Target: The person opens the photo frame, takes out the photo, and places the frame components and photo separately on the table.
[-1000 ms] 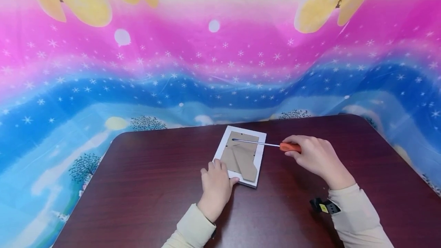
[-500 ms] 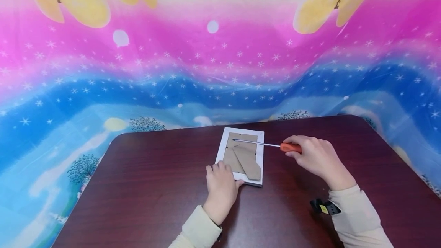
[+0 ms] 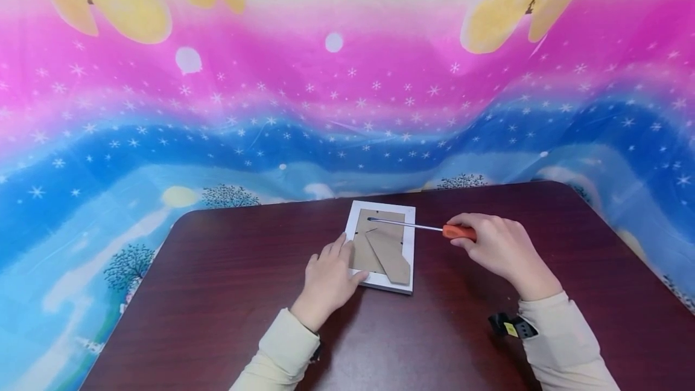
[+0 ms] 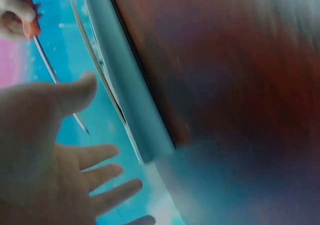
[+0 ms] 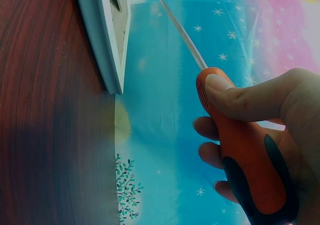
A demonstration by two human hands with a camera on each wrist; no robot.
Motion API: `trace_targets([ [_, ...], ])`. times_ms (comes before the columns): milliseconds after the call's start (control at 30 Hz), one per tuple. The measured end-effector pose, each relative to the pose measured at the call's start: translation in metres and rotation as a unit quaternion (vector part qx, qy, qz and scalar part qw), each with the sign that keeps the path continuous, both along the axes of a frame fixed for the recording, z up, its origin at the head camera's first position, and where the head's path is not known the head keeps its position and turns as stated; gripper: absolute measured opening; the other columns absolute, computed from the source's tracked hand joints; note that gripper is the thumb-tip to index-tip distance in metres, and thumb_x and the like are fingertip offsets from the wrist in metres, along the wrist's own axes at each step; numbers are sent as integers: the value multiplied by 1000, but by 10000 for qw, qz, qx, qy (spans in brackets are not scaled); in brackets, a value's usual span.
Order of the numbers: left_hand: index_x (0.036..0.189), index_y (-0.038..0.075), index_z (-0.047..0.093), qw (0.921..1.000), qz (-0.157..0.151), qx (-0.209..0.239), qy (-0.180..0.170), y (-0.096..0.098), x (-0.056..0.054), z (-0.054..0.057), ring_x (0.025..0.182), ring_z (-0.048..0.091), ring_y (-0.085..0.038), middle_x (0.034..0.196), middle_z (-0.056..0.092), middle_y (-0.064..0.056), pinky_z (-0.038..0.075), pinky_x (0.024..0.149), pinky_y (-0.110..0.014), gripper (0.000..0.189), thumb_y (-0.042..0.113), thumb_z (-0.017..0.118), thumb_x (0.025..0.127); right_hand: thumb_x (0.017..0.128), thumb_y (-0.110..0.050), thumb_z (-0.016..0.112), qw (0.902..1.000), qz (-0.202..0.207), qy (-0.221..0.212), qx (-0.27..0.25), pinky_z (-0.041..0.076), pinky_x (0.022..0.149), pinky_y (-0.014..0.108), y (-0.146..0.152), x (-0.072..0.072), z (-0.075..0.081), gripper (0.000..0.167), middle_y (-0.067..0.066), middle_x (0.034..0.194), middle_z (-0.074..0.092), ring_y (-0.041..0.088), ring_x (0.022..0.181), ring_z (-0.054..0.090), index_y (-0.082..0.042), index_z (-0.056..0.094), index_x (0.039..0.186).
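Observation:
A white picture frame (image 3: 409, 246) lies face down on the table, its brown backing board (image 3: 369, 252) and folded stand leg (image 3: 393, 261) facing up. My left hand (image 3: 328, 273) is at the frame's left side with fingers extended; in the left wrist view the fingers (image 4: 107, 202) are spread, with a gap between them and the frame's edge (image 4: 127, 75). My right hand (image 3: 502, 246) grips a screwdriver by its orange and black handle (image 5: 250, 155). Its metal shaft (image 3: 407, 224) reaches over the upper part of the backing, and in the wrist views the tip stands above the board.
The dark reddish-brown wooden table (image 3: 217, 294) has rounded far corners. Behind it hangs a pink and blue cloth (image 3: 304, 95) with snowflakes and trees. A black strap (image 3: 513, 326) sits at my right sleeve.
The picture frame has turned slightly and shifted left at its top. My left hand moved right with its lower edge, then drew back left with fingers loosened. The right hand and screwdriver stay nearly still.

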State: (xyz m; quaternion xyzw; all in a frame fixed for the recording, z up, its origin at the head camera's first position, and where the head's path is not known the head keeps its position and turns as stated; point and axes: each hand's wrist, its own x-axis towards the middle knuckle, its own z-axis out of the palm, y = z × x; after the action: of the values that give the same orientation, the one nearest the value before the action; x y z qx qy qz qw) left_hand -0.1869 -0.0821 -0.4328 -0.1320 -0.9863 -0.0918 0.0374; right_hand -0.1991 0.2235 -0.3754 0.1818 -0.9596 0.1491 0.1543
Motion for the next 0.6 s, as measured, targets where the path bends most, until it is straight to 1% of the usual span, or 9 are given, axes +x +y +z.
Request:
trace_targets([
  [67, 147, 7, 48, 9996, -76, -44, -269, -5, -5, 1, 135, 44, -30, 156, 37, -8, 38, 104, -57, 77, 54, 67, 89, 79, -18, 83, 10000, 0, 11, 5, 39, 53, 33, 0, 0, 0, 26, -1, 80, 68, 14, 57, 47, -18, 75, 104],
  [167, 149, 9, 46, 9982, -189, -127, -558, -12, -9, 1, 137, 42, -29, 157, 37, -5, 37, 106, -56, 80, 56, 67, 87, 79, -18, 83, 10000, 12, -2, 7, 39, 54, 33, 0, 0, -1, 26, -1, 80, 68, 14, 57, 47, -17, 75, 104],
  [200, 148, 10, 47, 9979, -231, -133, -594, -13, -10, 2, 137, 42, -29, 156, 38, -4, 37, 106, -56, 80, 57, 68, 87, 79, -18, 83, 10000, 9, -6, 12, 40, 54, 33, 0, 0, -1, 26, -1, 81, 69, 14, 58, 47, -17, 75, 104],
  [267, 147, 10, 49, 9976, -307, -167, -597, -15, -10, 1, 135, 44, -30, 155, 41, -4, 37, 105, -56, 80, 58, 68, 86, 79, -18, 83, 10000, 4, -20, 14, 40, 54, 33, 0, 0, -1, 26, 0, 81, 69, 14, 58, 47, -17, 75, 104],
  [367, 145, 11, 52, 9979, -361, -217, -496, -16, -10, 0, 132, 47, -30, 153, 43, -4, 39, 103, -55, 79, 60, 68, 85, 79, -18, 83, 10000, -2, -30, 14, 39, 53, 33, 0, -1, -1, 26, -1, 81, 69, 14, 57, 47, -18, 75, 105],
  [467, 144, 11, 54, 9981, -363, -289, -399, -16, -11, 0, 130, 49, -30, 152, 45, -3, 40, 103, -55, 78, 61, 68, 85, 79, -18, 83, 10000, -3, -37, 5, 39, 53, 33, 0, -1, -1, 26, -1, 81, 69, 14, 57, 47, -18, 75, 104],
  [600, 143, 11, 54, 9980, -340, -372, -372, -15, -11, 1, 130, 49, -29, 151, 46, -3, 40, 103, -55, 78, 61, 68, 84, 79, -18, 83, 10000, 12, -19, -8, 39, 53, 33, 0, -1, -2, 26, -2, 80, 68, 14, 57, 47, -18, 75, 104],
])
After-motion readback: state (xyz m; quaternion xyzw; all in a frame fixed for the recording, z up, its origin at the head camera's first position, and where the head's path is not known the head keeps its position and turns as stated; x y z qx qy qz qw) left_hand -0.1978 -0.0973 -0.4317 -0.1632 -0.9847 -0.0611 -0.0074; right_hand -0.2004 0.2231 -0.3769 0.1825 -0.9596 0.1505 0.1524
